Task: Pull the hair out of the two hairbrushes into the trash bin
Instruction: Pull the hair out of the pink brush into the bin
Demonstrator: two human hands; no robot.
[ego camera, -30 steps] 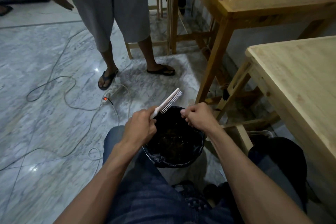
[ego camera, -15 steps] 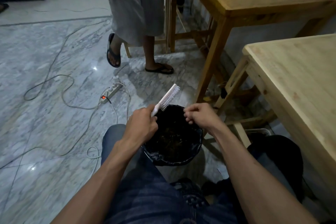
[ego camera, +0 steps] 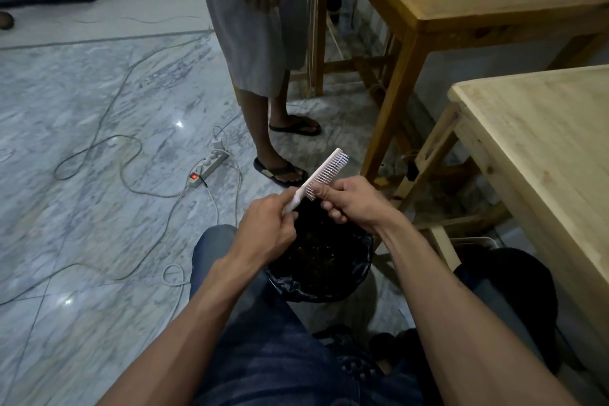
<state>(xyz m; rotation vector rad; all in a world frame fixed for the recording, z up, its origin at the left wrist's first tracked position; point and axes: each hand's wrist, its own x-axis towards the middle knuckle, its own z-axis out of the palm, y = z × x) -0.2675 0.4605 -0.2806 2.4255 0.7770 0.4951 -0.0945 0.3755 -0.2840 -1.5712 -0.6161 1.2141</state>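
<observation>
Hairbrush (ego camera: 324, 175) handle hidden in clenched left hand (ego camera: 267, 227); right hand (ego camera: 349, 201) pinches its bristles.

The brush (ego camera: 324, 173) looks like smooth white plastic with thin bristles; the bin (ego camera: 356, 277) wears a crinkled, faintly glossy black plastic liner. The floor (ego camera: 99, 102) is polished grey-veined marble with glints, the tables (ego camera: 540, 148) bare matt wood, the trousers (ego camera: 263, 356) dark denim.

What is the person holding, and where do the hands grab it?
The left hand holds a white hairbrush by its handle, over the black trash bin. The right hand pinches at the bristles near the handle end.
</observation>
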